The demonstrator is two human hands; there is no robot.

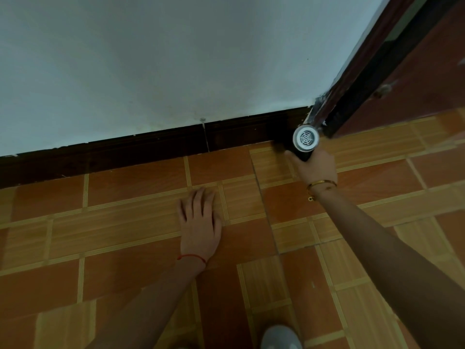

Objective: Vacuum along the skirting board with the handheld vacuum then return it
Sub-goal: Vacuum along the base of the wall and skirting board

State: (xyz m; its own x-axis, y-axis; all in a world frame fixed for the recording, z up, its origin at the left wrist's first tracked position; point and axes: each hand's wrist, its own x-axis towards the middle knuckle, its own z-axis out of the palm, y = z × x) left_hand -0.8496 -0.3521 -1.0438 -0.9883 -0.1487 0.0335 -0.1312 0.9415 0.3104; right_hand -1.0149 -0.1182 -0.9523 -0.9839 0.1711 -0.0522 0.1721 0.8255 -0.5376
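Observation:
A dark brown skirting board (151, 149) runs along the foot of the white wall, from the left edge to the door frame at the right. My right hand (315, 166) grips the handheld vacuum (305, 139), a black cylinder whose round white vented end faces me. Its front end points at the skirting board's right corner, beside the door frame, and is hidden behind the body. My left hand (200, 222) lies flat on the floor with fingers apart, holding nothing.
Orange and tan patterned tiles (125, 222) cover the floor. A dark reddish door frame (357, 96) and door (415, 79) stand at the right. A grey shoe tip (280, 337) shows at the bottom edge. A thin joint (205, 137) splits the skirting board.

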